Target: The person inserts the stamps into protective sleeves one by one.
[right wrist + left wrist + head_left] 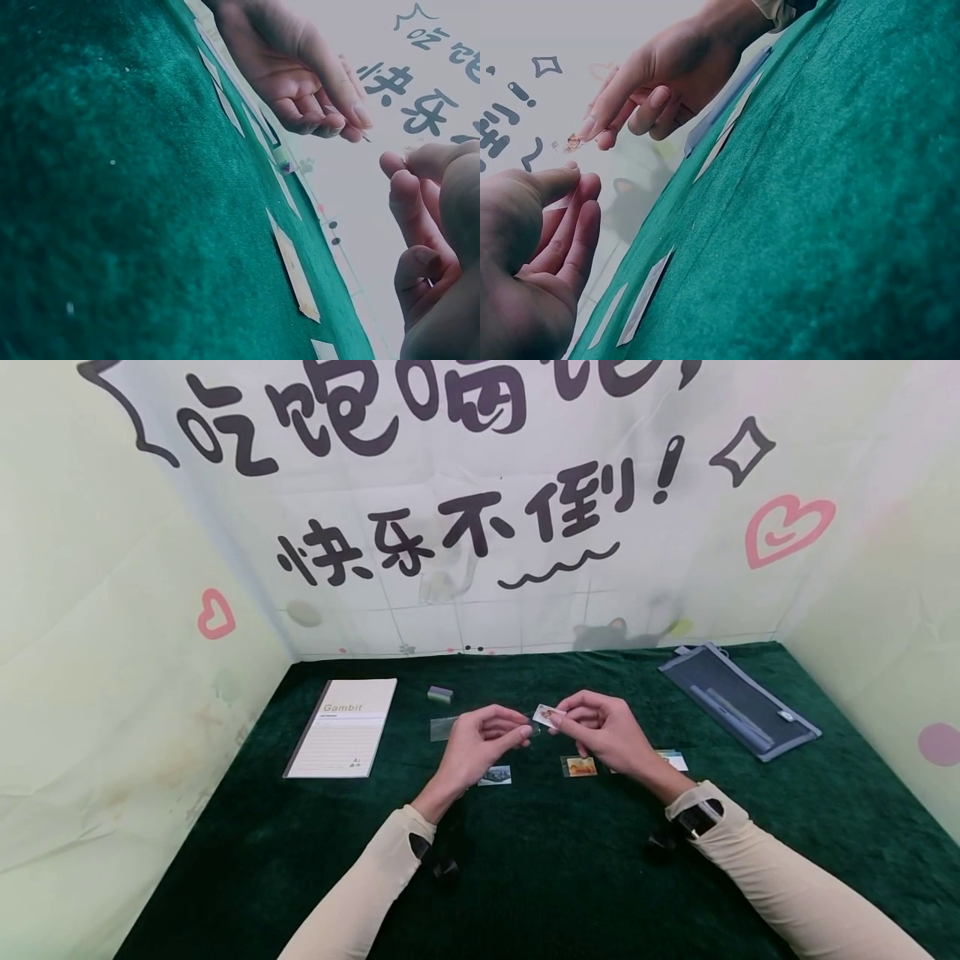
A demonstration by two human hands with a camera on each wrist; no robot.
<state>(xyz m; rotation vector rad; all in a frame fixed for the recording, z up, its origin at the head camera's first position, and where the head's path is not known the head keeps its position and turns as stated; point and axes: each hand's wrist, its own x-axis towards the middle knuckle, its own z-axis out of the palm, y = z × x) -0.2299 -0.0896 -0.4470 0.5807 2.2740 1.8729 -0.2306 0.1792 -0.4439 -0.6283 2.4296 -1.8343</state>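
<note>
My right hand [611, 735] pinches a small white picture card [546, 715] between thumb and fingers, tilted toward the other hand. The left hand [483, 739] faces it, thumb against the fingers, pinching a small clear plastic sleeve [534, 727] that barely shows at the fingertips. Both hands are raised over the green cloth, their fingertips a short way apart. In the left wrist view the card's printed picture [573, 141] shows at the right fingertips. Below the hands lie a blue picture card [496, 775] and an orange picture card [581, 767].
Another clear sleeve [441, 729] lies behind the left hand, near a small purple-and-green block [440, 694]. More cards [674, 761] lie partly behind the right wrist. A notebook [341, 731] is at the left, a blue zip pouch [738, 700] at the right. A printed curtain [450, 602] closes the back.
</note>
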